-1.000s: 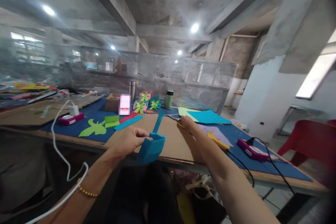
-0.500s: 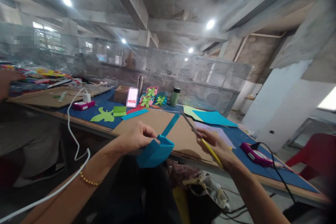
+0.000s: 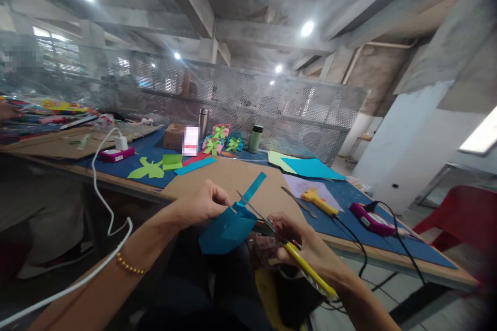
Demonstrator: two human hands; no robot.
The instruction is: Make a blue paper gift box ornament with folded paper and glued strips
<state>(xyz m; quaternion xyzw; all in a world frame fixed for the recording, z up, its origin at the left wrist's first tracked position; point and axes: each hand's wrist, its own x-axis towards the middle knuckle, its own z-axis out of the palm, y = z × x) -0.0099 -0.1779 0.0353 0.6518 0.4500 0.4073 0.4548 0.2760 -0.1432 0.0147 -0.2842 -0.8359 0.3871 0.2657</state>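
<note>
Leftmost, first of two magenta power boxes, then one green paper cutout. Next, left hand, thumb and finger pinched on rim of one blue paper box, held over lap, at table front edge. Behind, three bow-topped boxes; cardboard, open room beyond. One slanting strip off the box; across it, tip of yellow-handled scissors, contact unclear, in curled right hand. Farther right, one yellow glue gun, second power box.
</note>
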